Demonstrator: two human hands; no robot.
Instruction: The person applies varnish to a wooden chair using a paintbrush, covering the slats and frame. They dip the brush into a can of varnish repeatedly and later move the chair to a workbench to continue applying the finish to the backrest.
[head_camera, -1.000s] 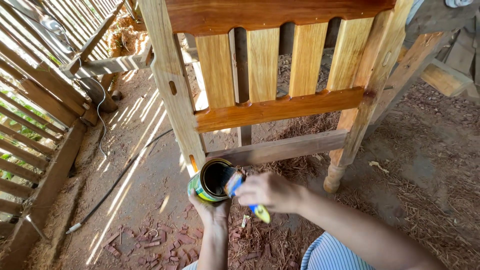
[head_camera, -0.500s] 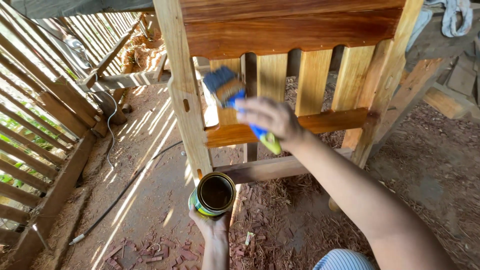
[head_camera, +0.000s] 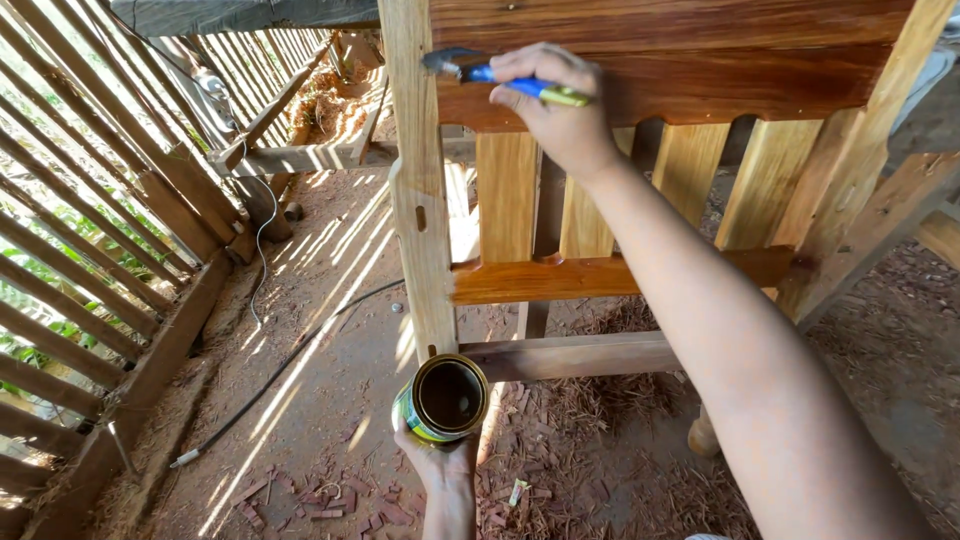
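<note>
My right hand (head_camera: 560, 105) grips a paintbrush (head_camera: 478, 70) with a blue and yellow handle, its bristles pressed against the glossy dark top board (head_camera: 700, 70) of a wooden bed headboard near the pale left post (head_camera: 420, 200). My left hand (head_camera: 440, 465) holds an open tin can (head_camera: 445, 398) of dark varnish from below, low in the view in front of the post's foot. The vertical slats (head_camera: 505, 195) and the lower rail (head_camera: 600, 278) shine with wet finish.
A slatted wooden fence (head_camera: 90, 230) runs along the left. A black cable (head_camera: 290, 365) lies across the dirt floor, which is strewn with wood chips (head_camera: 330, 500). More timber framing (head_camera: 300, 155) stands behind, and a plain crossbar (head_camera: 570, 355) sits near the ground.
My right hand lifted the brush out of the can and up to the headboard's top board. The can stayed low in my left hand.
</note>
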